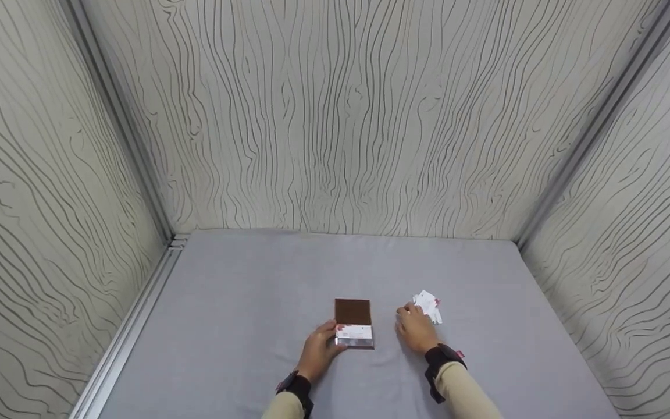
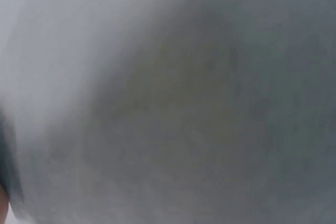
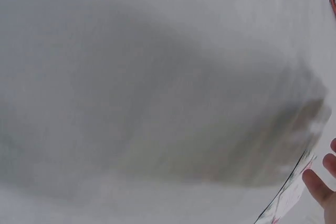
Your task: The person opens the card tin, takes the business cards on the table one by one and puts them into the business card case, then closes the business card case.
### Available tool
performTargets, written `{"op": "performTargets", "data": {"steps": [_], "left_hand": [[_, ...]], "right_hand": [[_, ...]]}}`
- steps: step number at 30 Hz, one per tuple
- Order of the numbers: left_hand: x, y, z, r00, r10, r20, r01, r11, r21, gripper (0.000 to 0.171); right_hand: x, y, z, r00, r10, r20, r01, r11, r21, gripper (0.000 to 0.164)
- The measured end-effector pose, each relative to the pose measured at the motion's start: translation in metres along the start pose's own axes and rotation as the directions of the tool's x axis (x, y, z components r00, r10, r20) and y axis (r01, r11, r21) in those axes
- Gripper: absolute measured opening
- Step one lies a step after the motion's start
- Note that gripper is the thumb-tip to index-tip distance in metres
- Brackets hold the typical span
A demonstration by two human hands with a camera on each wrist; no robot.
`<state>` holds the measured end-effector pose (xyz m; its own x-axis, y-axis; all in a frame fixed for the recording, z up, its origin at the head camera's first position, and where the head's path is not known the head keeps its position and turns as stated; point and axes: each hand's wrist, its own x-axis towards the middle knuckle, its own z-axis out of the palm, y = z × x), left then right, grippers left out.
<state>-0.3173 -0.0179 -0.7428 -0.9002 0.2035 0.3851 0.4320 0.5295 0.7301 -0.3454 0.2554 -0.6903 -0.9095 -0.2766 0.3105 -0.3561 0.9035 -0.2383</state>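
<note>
A brown business card holder [image 1: 353, 311] lies opened flat on the grey cloth, its plain flap toward the back. In its front half a white card [image 1: 358, 331] with red print sits behind a clear pocket. My left hand [image 1: 316, 354] grips the holder's left edge, with the thumb at the near corner. To the right, my right hand [image 1: 417, 330] is beside a loose pile of white cards [image 1: 427, 304]. In the right wrist view its fingers [image 3: 316, 186] are spread at the cards, with nothing seen held. The left wrist view shows mostly blurred cloth.
Grey cloth [image 1: 242, 291] covers the table. Panels with a wood-grain line pattern [image 1: 323, 116] enclose it at the back and both sides. A metal rail [image 1: 131, 326] runs along the left edge.
</note>
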Motion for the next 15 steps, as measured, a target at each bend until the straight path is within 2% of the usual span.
{"op": "performTargets", "data": {"steps": [6,9,12,15], "left_hand": [[0.000,-0.002,0.002,1.000,0.010,0.000,-0.010,1.000,-0.006,0.044],[0.001,-0.002,0.001,1.000,0.018,0.001,-0.018,1.000,-0.003,0.045],[0.001,-0.001,-0.002,1.000,0.024,0.006,-0.024,1.000,-0.007,0.045],[-0.001,0.000,-0.003,0.999,0.031,0.009,-0.031,1.000,-0.004,0.044]], "right_hand": [[-0.013,0.018,-0.012,0.996,0.065,0.057,-0.065,0.998,-0.003,0.041],[-0.019,0.022,-0.015,0.993,0.078,0.092,-0.078,0.997,0.000,0.043],[-0.023,0.024,-0.012,0.996,0.072,0.054,-0.071,0.997,-0.017,0.033],[-0.024,0.027,-0.007,0.998,0.046,-0.031,-0.048,0.996,-0.074,0.026]]}}
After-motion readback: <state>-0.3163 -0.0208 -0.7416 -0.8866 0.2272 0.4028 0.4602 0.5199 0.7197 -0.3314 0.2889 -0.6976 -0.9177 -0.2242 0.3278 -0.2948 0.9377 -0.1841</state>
